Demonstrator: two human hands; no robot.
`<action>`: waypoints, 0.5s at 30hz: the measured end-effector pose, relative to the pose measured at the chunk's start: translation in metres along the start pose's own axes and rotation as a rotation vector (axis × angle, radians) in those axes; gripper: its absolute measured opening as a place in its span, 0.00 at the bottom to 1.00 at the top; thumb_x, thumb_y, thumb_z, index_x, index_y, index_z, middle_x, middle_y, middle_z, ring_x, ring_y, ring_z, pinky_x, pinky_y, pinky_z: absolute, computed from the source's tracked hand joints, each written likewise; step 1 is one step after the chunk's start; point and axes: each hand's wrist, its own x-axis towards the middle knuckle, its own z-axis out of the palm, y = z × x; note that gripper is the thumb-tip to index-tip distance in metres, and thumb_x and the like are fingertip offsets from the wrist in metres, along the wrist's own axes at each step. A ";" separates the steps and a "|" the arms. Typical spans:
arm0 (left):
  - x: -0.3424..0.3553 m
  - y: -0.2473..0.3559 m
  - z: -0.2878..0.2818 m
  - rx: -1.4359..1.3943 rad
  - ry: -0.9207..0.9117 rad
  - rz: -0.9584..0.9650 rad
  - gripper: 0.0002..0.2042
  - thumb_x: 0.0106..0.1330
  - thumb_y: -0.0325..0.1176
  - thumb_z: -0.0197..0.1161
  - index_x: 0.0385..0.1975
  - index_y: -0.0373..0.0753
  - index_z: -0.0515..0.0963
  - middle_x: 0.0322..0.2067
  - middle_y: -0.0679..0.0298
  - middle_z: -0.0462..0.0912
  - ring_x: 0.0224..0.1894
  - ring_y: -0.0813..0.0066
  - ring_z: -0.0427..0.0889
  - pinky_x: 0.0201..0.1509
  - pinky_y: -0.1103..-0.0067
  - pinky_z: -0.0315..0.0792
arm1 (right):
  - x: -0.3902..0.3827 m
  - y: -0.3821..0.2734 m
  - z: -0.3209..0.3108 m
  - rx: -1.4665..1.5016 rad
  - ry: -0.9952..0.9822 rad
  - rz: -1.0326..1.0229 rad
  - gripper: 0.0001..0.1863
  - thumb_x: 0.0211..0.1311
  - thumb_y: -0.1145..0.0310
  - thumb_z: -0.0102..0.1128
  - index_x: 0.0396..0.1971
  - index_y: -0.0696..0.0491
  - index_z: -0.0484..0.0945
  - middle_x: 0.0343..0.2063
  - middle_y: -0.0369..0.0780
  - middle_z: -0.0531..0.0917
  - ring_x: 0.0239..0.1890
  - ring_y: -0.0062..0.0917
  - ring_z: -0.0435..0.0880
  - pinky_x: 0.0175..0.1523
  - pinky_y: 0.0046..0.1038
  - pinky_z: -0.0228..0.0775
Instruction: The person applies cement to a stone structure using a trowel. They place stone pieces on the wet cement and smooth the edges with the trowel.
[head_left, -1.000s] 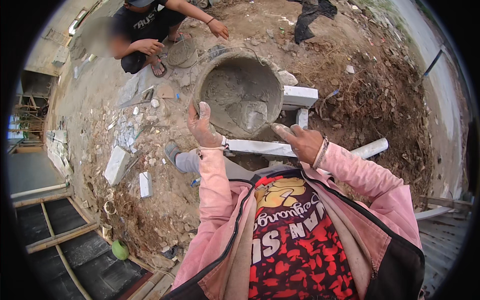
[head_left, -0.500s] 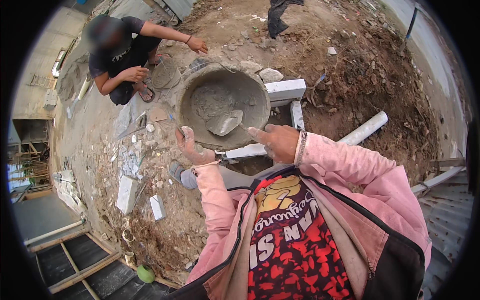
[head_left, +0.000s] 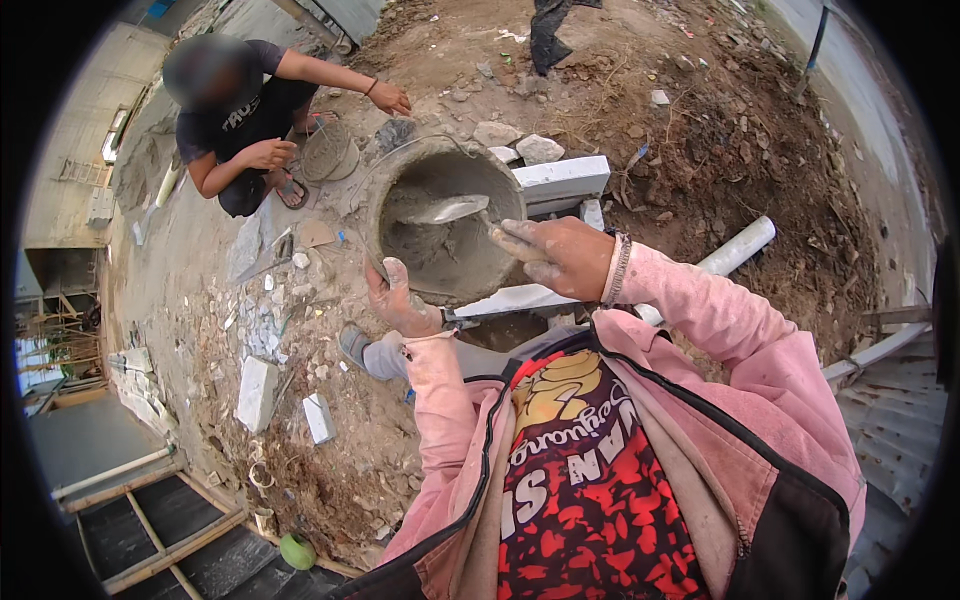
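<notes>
A round mortar bucket (head_left: 385, 180), coated in grey, sits in front of me with wet mortar (head_left: 440, 255) inside and a thin wire handle over its far side. My left hand (head_left: 407, 305) is closed on the near-left rim, thumb up. Mortar smears cover its fingers. My right hand (head_left: 562, 256) grips a trowel by its handle at the bucket's right edge. Within the bucket, the trowel's metal blade (head_left: 450, 208) points left, above the mortar, with grey mortar on it.
White blocks (head_left: 563, 180) lie against the bucket's right and near sides. Across from me, at left, a person (head_left: 235, 115) squats beside a smaller bucket (head_left: 330, 152). A pale pipe (head_left: 735, 247) rests on soil at right. Rubble and loose blocks (head_left: 257, 393) cover the left ground.
The trowel blade has risen from the mortar toward the bucket's far side, its face turned. My right hand moved slightly up and right. The bucket looks more tipped, with my left hand still at its rim.
</notes>
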 end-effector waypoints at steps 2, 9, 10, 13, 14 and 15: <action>-0.001 -0.001 -0.006 0.070 -0.039 0.022 0.20 0.67 0.28 0.55 0.58 0.31 0.68 0.51 0.58 0.76 0.50 0.71 0.75 0.58 0.74 0.67 | 0.008 -0.001 0.004 0.018 0.189 0.111 0.31 0.51 0.72 0.56 0.59 0.61 0.65 0.48 0.53 0.77 0.46 0.46 0.79 0.50 0.38 0.73; 0.006 0.016 -0.002 -0.040 -0.097 -0.072 0.18 0.66 0.27 0.57 0.55 0.31 0.70 0.48 0.59 0.77 0.48 0.70 0.76 0.56 0.75 0.69 | -0.014 0.004 0.001 -0.521 -0.182 -0.076 0.37 0.52 0.70 0.58 0.65 0.40 0.61 0.38 0.47 0.74 0.30 0.40 0.83 0.31 0.37 0.76; 0.005 0.017 0.004 -0.013 -0.094 -0.093 0.17 0.66 0.27 0.57 0.54 0.31 0.71 0.48 0.59 0.78 0.48 0.71 0.76 0.55 0.76 0.69 | -0.011 0.014 -0.001 -0.558 -0.130 -0.110 0.37 0.52 0.70 0.59 0.65 0.38 0.61 0.38 0.47 0.74 0.30 0.40 0.82 0.31 0.37 0.76; 0.011 0.024 0.019 0.117 -0.072 -0.059 0.16 0.67 0.29 0.58 0.52 0.31 0.72 0.46 0.59 0.78 0.47 0.71 0.77 0.53 0.76 0.70 | 0.001 0.048 0.003 -0.621 0.043 -0.142 0.40 0.52 0.70 0.59 0.67 0.34 0.56 0.38 0.47 0.73 0.29 0.40 0.82 0.30 0.39 0.75; 0.011 0.013 0.017 0.169 -0.073 -0.016 0.16 0.67 0.30 0.58 0.52 0.32 0.72 0.45 0.59 0.78 0.46 0.70 0.77 0.52 0.74 0.72 | -0.008 0.056 0.009 -0.601 0.017 -0.007 0.41 0.52 0.70 0.58 0.67 0.35 0.56 0.38 0.48 0.73 0.29 0.41 0.81 0.30 0.39 0.75; 0.012 0.011 0.016 0.237 -0.067 0.036 0.15 0.67 0.30 0.58 0.51 0.32 0.72 0.44 0.59 0.78 0.46 0.70 0.78 0.51 0.73 0.74 | -0.012 0.057 0.016 -0.566 -0.004 0.113 0.41 0.52 0.71 0.58 0.67 0.35 0.56 0.38 0.48 0.73 0.29 0.41 0.81 0.30 0.39 0.75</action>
